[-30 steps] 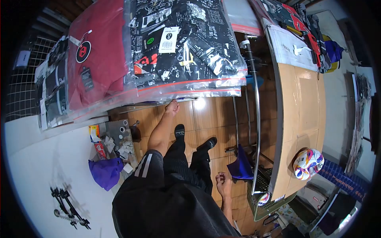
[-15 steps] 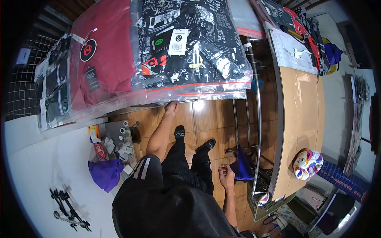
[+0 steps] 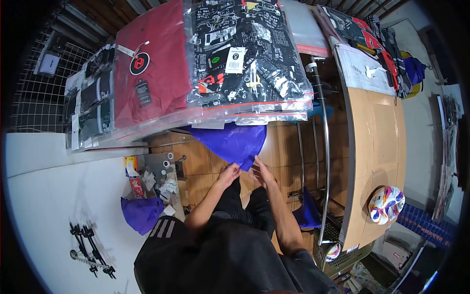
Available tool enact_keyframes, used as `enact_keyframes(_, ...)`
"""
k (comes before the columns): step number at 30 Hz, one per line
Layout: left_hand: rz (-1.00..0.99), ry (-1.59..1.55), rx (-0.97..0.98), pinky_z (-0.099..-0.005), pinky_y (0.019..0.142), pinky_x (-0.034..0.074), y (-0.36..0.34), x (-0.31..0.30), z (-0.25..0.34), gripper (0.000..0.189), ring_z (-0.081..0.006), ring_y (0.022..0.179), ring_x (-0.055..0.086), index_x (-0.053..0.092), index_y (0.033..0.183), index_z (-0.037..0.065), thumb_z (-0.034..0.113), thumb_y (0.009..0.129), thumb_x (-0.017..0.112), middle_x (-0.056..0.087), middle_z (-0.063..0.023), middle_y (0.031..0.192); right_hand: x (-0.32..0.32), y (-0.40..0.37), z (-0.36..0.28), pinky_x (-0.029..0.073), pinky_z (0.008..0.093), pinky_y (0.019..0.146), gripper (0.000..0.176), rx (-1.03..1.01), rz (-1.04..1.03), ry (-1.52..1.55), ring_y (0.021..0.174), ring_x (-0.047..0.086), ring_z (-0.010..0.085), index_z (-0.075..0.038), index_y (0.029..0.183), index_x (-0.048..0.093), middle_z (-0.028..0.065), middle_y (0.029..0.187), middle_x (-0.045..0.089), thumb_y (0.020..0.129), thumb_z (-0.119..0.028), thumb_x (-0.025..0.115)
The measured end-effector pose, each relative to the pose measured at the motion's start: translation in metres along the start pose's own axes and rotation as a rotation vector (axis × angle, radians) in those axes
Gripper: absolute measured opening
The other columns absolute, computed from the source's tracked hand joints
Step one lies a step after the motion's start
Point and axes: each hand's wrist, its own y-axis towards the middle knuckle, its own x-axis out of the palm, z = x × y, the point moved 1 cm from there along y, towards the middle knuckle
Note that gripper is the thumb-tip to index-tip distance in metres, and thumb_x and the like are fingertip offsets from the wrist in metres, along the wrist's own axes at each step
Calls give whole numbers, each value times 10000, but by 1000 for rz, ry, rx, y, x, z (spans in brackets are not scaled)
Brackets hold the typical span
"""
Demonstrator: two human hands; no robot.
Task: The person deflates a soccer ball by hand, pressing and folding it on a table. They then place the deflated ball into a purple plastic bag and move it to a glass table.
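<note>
A purple fabric bag (image 3: 232,139) stretches out from under the packed clothes toward me, narrowing to a corner near my body. My left hand (image 3: 228,175) is closed in a pinch on the left side of that corner. On the other side, my right hand (image 3: 263,172) grips the corner's right edge between thumb and fingers. Right above the bag lie a red garment in clear plastic (image 3: 154,73) with a round black tag, and a black printed garment in clear plastic (image 3: 240,54) with a white price label. The bag's far end is hidden beneath them.
A chrome rail (image 3: 325,147) stands to the right, beside a cardboard-topped surface (image 3: 374,127) bearing a colourful ball (image 3: 387,205). Another purple bag (image 3: 142,214) hangs at the left, near a small cluttered shelf (image 3: 164,179). A green crate (image 3: 338,264) sits low at right.
The purple bag now shows below the packed clothes. My left hand came down from their edge, and my right hand moved up and left; both now hold the bag. The view shifted slightly.
</note>
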Motion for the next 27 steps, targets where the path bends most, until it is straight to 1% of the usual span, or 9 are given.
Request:
enact_keyframes(3, -109, 173, -96, -339, 848, 569, -33, -10, -11, 204, -212, 977, 655, 621, 1075, 57, 157, 912, 694, 643, -74, 1039, 8, 30, 9, 564, 360, 856, 493, -46, -22, -109, 995, 688, 255, 37, 1280, 589, 149, 1162, 692, 900, -219, 773)
enact_keyframes(4, -146, 242, -122, -360, 884, 565, -46, -9, -4, 279, -233, 1036, 655, 616, 1141, 57, 197, 919, 712, 646, -87, 1094, 15, 22, 13, 542, 351, 857, 353, -191, 80, -139, 935, 694, 236, 44, 1157, 679, 147, 1043, 732, 859, -129, 758)
enact_keyframes(7, -80, -59, -257, -436, 1007, 516, -67, -11, 17, 554, -301, 1230, 580, 546, 1330, 64, 422, 938, 707, 606, -132, 1275, 9, -14, 4, 553, 356, 878, 338, -317, 12, -162, 1009, 680, 225, 50, 1206, 639, 139, 1139, 705, 882, -13, 712)
enact_keyframes(8, -24, -169, -226, -493, 1078, 464, -65, -19, 22, 718, -338, 1317, 509, 505, 1402, 59, 598, 942, 621, 564, -175, 1364, 4, -30, 4, 544, 349, 897, 310, -334, -3, -98, 1001, 678, 213, 53, 1192, 650, 132, 1141, 707, 889, -1, 691)
enact_keyframes(12, -104, -349, -41, -473, 1089, 458, -46, -64, 32, 628, -328, 1259, 566, 502, 1416, 50, 534, 1016, 530, 581, -165, 1366, -32, -120, -16, 537, 338, 886, 308, -385, -23, -142, 969, 679, 200, 40, 1195, 661, 117, 1105, 716, 895, -25, 682)
enact_keyframes(15, -151, -165, -187, -478, 1096, 443, -35, -64, 32, 565, -317, 1255, 568, 575, 1345, 58, 514, 1013, 547, 609, -152, 1335, -68, -189, -36, 530, 315, 856, 278, -454, -3, -252, 939, 658, 154, 27, 1150, 688, 65, 1061, 714, 876, -14, 700)
enact_keyframes(18, -312, 228, -314, -435, 1046, 499, -31, -27, 31, 439, -257, 1178, 631, 581, 1341, 72, 390, 1040, 558, 653, -117, 1279, -105, -249, -54, 522, 304, 867, 274, -567, 24, -211, 940, 658, 142, 14, 1120, 700, 39, 1056, 716, 848, -2, 725)
enact_keyframes(22, -612, 333, -285, -342, 893, 589, -52, 60, 42, 283, -178, 1001, 713, 617, 1306, 67, 145, 1035, 583, 722, -64, 1151, -152, -326, -86, 508, 307, 885, 292, -632, 134, -328, 961, 638, 130, -8, 1110, 687, 26, 1034, 717, 821, -1, 730)
enact_keyframes(27, -809, 420, -148, -328, 904, 586, -65, 165, 40, 210, -166, 1024, 704, 676, 1201, 73, 117, 998, 646, 726, -50, 1149, -196, -404, -126, 505, 300, 879, 254, -820, 325, -488, 936, 636, 127, 19, 1081, 703, 25, 1002, 730, 839, -54, 727)
